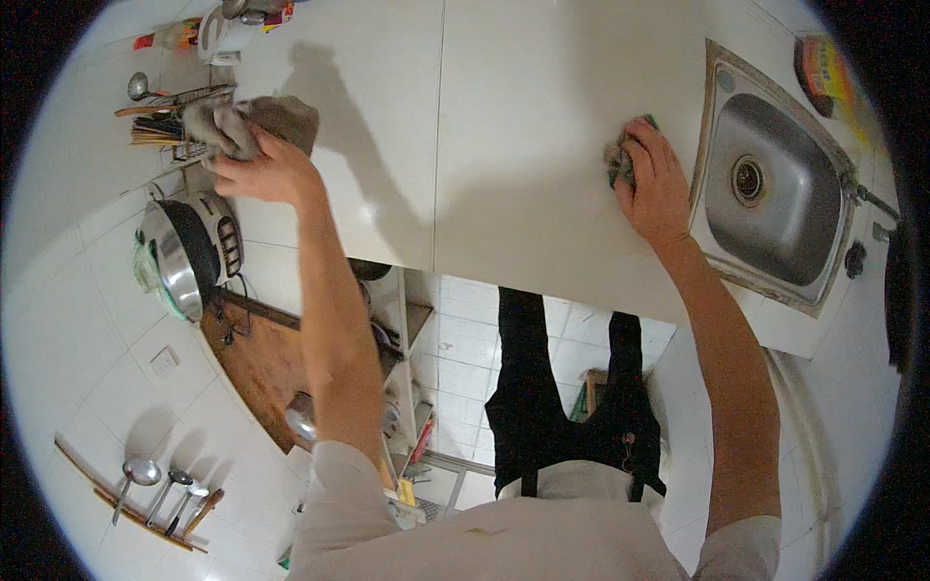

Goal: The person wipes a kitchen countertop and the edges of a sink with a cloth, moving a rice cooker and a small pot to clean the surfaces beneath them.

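My left hand (pixel 269 171) grips a crumpled grey cloth (pixel 218 127) at the far left of the white countertop (pixel 501 131), close to a wire utensil rack (pixel 192 149). A brown-grey item (pixel 287 120), perhaps more of the cloth, shows just beyond the fingers. My right hand (pixel 654 181) presses a scouring pad (pixel 620 163) with green and greyish parts onto the countertop, left of the sink. Its fingers cover much of the pad. The stainless steel sink (pixel 770 240) holds nothing but its drain fitting (pixel 748 180).
Chopsticks (pixel 156 129) and a ladle (pixel 138 86) stand in the rack. Below it are a rice-cooker-like appliance (pixel 221 236) and a metal bowl (pixel 171 261). Ladles (pixel 142 472) hang on the left wall. A bottle with a yellow label (pixel 825 72) stands behind the sink. Shelves (pixel 407 327) lie under the counter.
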{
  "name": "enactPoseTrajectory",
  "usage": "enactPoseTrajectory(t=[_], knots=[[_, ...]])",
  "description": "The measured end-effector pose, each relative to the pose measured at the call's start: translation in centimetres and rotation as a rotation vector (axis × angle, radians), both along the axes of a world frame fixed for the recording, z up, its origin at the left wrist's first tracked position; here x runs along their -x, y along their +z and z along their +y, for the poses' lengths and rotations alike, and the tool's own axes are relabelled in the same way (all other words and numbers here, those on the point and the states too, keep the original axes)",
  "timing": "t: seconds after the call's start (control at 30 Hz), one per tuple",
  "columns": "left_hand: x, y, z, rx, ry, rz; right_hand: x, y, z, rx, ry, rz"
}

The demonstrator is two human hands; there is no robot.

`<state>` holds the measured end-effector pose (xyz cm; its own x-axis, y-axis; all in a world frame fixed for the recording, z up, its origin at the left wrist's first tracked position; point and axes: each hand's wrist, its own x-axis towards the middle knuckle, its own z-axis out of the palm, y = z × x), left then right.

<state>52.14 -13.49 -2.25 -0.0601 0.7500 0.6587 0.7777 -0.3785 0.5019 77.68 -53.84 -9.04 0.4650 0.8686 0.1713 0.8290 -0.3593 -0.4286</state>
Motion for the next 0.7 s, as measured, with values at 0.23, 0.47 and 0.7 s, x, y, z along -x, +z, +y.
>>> enactPoseTrajectory(t=[0.23, 0.47, 0.7], knots=[[5.1, -2.8, -14.5, 0.372, -0.330, 0.615, 0.0, -1.0, 0.4, -0.040, 0.010, -0.008], [4.2, -1.8, -14.6, 0.458, -0.657, 0.441, 0.1, -0.5, 0.2, 0.023, 0.009, -0.016], [2.6, -6.6, -14.4, 0.157, -0.495, 0.624, -0.3, 0.2, 0.5, 0.046, 0.030, 0.019]])
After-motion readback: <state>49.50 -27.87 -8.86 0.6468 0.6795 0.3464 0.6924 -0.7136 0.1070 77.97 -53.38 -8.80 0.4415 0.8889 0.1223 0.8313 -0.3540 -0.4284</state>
